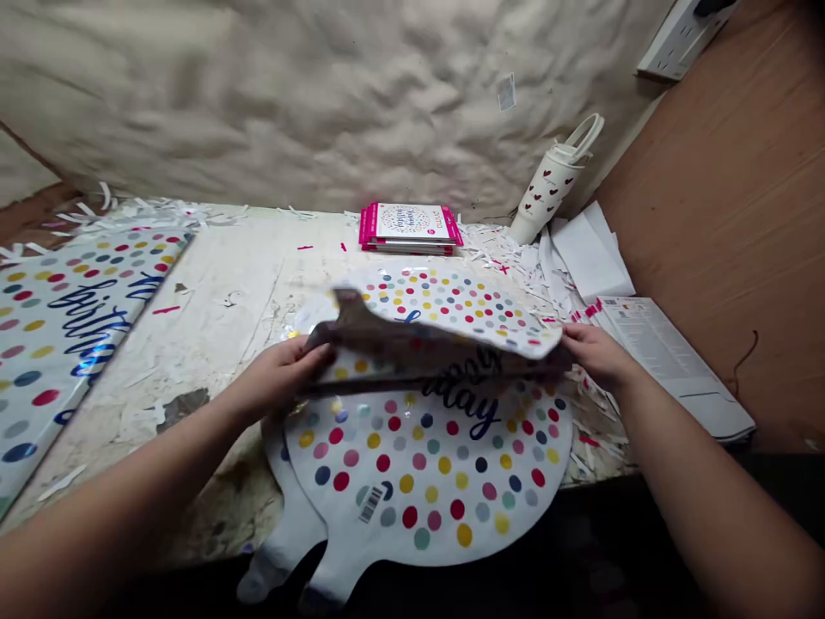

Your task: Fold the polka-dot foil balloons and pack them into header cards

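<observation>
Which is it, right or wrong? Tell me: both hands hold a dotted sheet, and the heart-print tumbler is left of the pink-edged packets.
Wrong: the tumbler is right of the pink-edged packets in the head view. The left hand and right hand do hold a dotted sheet.

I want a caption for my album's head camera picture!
Left hand and right hand hold a bent balloon above flat dotted balloons.
</observation>
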A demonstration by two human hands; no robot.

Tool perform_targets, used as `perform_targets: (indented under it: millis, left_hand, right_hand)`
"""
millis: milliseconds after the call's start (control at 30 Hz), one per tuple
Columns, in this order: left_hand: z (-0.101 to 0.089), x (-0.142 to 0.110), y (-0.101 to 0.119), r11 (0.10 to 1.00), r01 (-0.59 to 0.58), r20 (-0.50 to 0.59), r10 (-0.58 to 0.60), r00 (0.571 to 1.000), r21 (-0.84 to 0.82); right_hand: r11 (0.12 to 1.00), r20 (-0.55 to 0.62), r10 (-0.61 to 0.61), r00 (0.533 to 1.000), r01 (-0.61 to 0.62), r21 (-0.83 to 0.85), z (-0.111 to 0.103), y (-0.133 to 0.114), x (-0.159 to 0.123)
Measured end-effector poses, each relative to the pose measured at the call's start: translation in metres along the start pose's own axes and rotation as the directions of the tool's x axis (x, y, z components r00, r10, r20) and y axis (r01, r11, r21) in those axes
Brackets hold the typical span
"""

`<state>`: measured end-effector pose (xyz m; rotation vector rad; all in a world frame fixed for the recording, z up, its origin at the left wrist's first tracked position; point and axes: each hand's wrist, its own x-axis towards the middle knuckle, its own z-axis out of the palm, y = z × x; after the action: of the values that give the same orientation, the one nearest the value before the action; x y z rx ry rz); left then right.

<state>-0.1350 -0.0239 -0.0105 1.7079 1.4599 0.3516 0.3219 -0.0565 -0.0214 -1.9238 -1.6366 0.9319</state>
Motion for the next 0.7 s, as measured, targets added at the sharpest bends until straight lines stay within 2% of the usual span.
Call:
perform_targets:
  millis: [67,133,167,233,267,333,400,433,467,500,533,600,633,700]
  left_hand:
    - [-0.002,0.013,0.005,0.997,0.033,-0.076,-0.028,0.997,0.073]
    - [0.0,0.019,0.008,0.963,0.055,-0.14,-0.019,0.99,0.263]
    - [0.003,0.018,0.009,0.926,0.076,-0.21,0.004,0.978,0.369]
    - [0.013,0.011,0.011,0.823,0.058,-0.318,0.152,0.936,0.564]
    - [0.019,0.006,0.011,0.762,0.007,-0.311,0.255,0.915,0.647]
    - [0.035,-0.006,0.009,0.643,-0.152,-0.161,0.401,0.902,0.75]
    - [0.049,-0.016,0.005,0.59,-0.261,0.009,0.395,0.919,0.764]
    - [0.055,-0.02,0.002,0.586,-0.271,0.046,0.37,0.928,0.763]
    - [0.059,-0.023,-0.002,0.588,-0.263,0.052,0.35,0.935,0.765]
    - [0.063,-0.024,-0.005,0.589,-0.248,0.041,0.342,0.939,0.769]
    - [0.065,-0.025,-0.008,0.591,-0.234,0.023,0.341,0.94,0.772]
    - [0.065,-0.025,-0.011,0.595,-0.219,0.007,0.338,0.941,0.773]
    - [0.064,-0.025,-0.012,0.6,-0.212,0.004,0.329,0.944,0.771]
    - [0.061,-0.024,-0.009,0.611,-0.202,0.014,0.298,0.954,0.765]
  right_hand:
    - [0.998,-0.087,0.044,0.995,-0.048,-0.041,0.008,-0.006,0.026]
    - [0.991,-0.138,0.07,0.988,-0.085,-0.107,0.018,-0.008,0.044]
    - [0.983,-0.172,0.087,0.981,-0.112,-0.145,0.021,-0.009,0.05]
    - [0.96,-0.241,0.118,0.963,-0.173,-0.222,0.022,-0.01,0.057]
    - [0.945,-0.277,0.13,0.952,-0.203,-0.256,0.021,-0.013,0.058]
    - [0.915,-0.354,0.142,0.924,-0.259,-0.309,0.022,-0.025,0.054]
    - [0.903,-0.414,0.051,0.909,-0.218,-0.369,0.035,-0.048,0.041]
    - [0.9,-0.402,-0.041,0.915,-0.14,-0.412,0.048,-0.062,0.031]
    - [0.882,-0.352,-0.19,0.917,0.002,-0.471,0.065,-0.077,0.019]
    - [0.833,-0.199,-0.355,0.913,0.212,-0.511,0.084,-0.09,0.007]
    - [0.789,-0.07,-0.435,0.898,0.343,-0.51,0.102,-0.1,-0.004]
    - [0.723,0.122,-0.506,0.854,0.497,-0.48,0.129,-0.107,-0.022]
    - [0.719,0.178,-0.489,0.854,0.51,-0.473,0.133,-0.102,-0.026]
    - [0.757,0.142,-0.397,0.907,0.411,-0.508,0.121,-0.079,-0.031]
